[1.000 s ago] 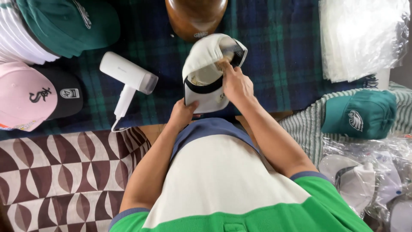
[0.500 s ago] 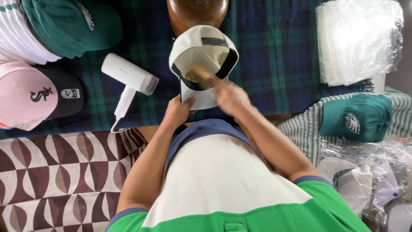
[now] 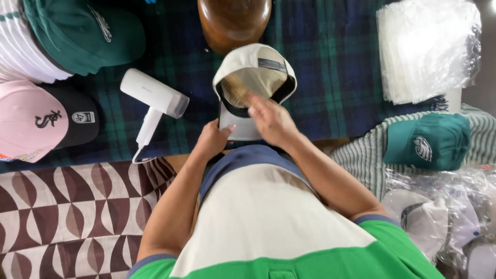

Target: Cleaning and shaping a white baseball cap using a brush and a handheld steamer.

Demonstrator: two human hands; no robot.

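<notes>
Plaid cloth [image 3: 330,77] beneath cream cap [image 3: 248,62] (upturned), left fingers [image 3: 223,129] pinching brim, right fingers [image 3: 254,106] blurred, unclear.

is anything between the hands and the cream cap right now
Nothing visible is in the way. The left hand grips the brim of the cream cap, and the right hand rests at the cap's opening, with its fingertips blurred there. The white handheld steamer lies apart, to the left.

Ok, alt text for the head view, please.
Seen from above, a person's left hand holds the brim of an upturned cream cap while the right hand reaches inside it, over a plaid cloth beside a white handheld steamer.
</notes>
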